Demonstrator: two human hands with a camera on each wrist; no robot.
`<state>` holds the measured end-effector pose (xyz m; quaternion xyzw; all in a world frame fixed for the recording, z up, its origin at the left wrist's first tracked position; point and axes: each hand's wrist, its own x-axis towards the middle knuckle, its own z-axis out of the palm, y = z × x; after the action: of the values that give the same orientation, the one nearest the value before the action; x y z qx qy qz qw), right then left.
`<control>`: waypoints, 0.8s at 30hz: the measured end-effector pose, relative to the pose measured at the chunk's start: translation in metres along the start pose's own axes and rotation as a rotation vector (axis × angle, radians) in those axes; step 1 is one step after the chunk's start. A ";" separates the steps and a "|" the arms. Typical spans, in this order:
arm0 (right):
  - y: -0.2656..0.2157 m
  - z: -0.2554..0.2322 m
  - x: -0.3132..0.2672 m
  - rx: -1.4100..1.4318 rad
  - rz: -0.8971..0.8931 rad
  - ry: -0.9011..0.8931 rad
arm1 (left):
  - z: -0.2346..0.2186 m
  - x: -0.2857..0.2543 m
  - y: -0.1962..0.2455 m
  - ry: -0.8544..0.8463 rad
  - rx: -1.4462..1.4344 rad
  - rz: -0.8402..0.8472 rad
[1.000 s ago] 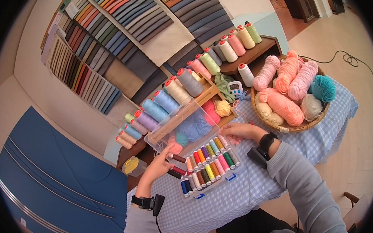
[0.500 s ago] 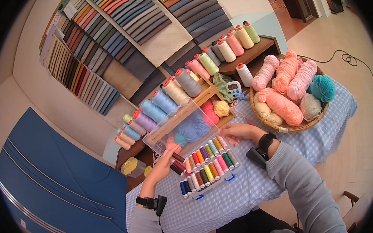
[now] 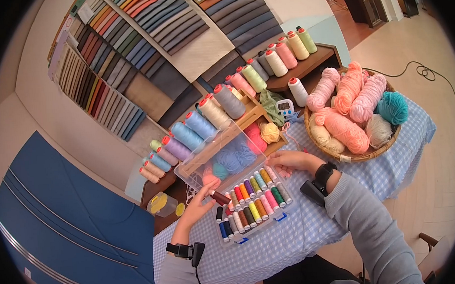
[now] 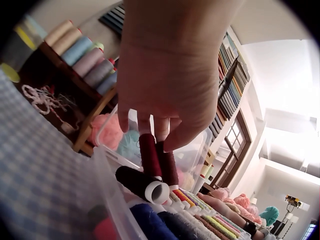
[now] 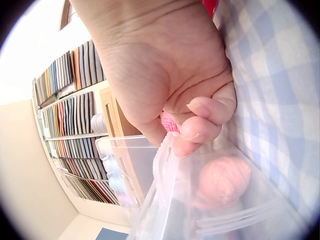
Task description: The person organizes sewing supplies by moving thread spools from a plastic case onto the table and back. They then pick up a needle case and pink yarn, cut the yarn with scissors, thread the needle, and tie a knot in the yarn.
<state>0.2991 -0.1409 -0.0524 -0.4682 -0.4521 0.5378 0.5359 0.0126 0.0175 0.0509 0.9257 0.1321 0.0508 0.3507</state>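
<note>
My left hand point(image 3: 196, 206) is over the left end of a clear plastic box point(image 3: 266, 223) filled with rows of coloured thread spools. Its fingers hold a dark red thread spool point(image 4: 150, 156) and a brown thread spool point(image 4: 168, 167) side by side, their lower ends near the rows. A black thread spool point(image 4: 135, 182) lies at the box's left end, apart from the fingers, beside a blue spool point(image 4: 151, 221). At the far right corner, my right hand point(image 3: 287, 162) pinches the box's rim point(image 5: 167, 160) between thumb and fingertips. The clear lid point(image 3: 198, 167) stands raised behind.
A basket point(image 3: 345, 158) of yarn skeins stands to the right on the checked tablecloth point(image 3: 316, 230). Behind the lid, large thread cones point(image 3: 188, 136) line a wooden rack point(image 3: 252, 114) with yarn balls below. A small timer point(image 3: 285, 107) sits near the basket.
The black spool has left my left hand and now lies in the box's left end. The hand has shifted slightly right with the dark red and brown spools. My right hand stays at the corner.
</note>
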 end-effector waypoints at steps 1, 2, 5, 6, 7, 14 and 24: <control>0.000 0.000 0.000 -0.007 -0.003 -0.001 | -0.001 -0.001 -0.003 0.000 0.000 -0.001; 0.000 0.000 0.000 -0.015 -0.007 -0.002 | -0.002 -0.002 -0.005 0.000 -0.045 -0.038; -0.001 0.000 0.000 -0.018 -0.005 -0.005 | -0.001 -0.003 -0.011 0.038 -0.146 -0.084; -0.002 0.000 -0.001 -0.019 -0.005 -0.005 | -0.001 -0.003 -0.010 0.075 -0.203 -0.093; -0.002 0.000 -0.002 -0.020 -0.002 -0.003 | 0.000 -0.003 -0.007 0.075 -0.204 -0.092; -0.002 0.000 -0.001 0.004 0.004 -0.013 | 0.008 -0.002 -0.014 0.105 -0.158 -0.066; 0.002 -0.002 0.002 0.019 0.004 -0.010 | 0.003 -0.005 -0.008 0.263 0.072 0.003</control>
<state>0.3009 -0.1391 -0.0551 -0.4612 -0.4486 0.5456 0.5370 0.0062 0.0199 0.0433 0.9232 0.1772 0.1675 0.2970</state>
